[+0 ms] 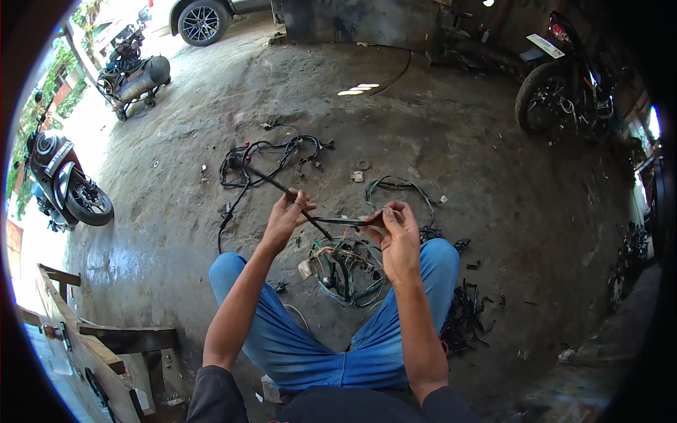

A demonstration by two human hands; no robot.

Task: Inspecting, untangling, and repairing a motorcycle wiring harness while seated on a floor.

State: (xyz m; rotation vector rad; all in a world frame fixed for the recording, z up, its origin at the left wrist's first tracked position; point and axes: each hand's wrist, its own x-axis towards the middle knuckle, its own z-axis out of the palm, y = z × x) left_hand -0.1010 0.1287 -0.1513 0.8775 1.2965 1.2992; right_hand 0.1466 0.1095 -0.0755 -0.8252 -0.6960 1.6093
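A black-wrapped wiring harness (262, 175) runs from a tangle on the floor up to my hands. My left hand (290, 210) pinches it above my left knee. Between my hands a dark stretch of it (340, 222) is held nearly level. My right hand (392, 229) is closed on its other part, thumb against fingers. Below, between my legs, lies a coil of green, black and orange wires (345, 271) with a white connector (305, 268) at its left. A further loop of dark cable (400, 185) rests on the floor beyond my right hand.
Black scraps (465, 317) are heaped beside my right knee. A motorcycle (557, 92) stands far right, a scooter (67, 180) at the left, a compressor (137, 79) behind it. A wooden bench (92, 338) is near my left. Small bits (358, 176) lie on the concrete floor.
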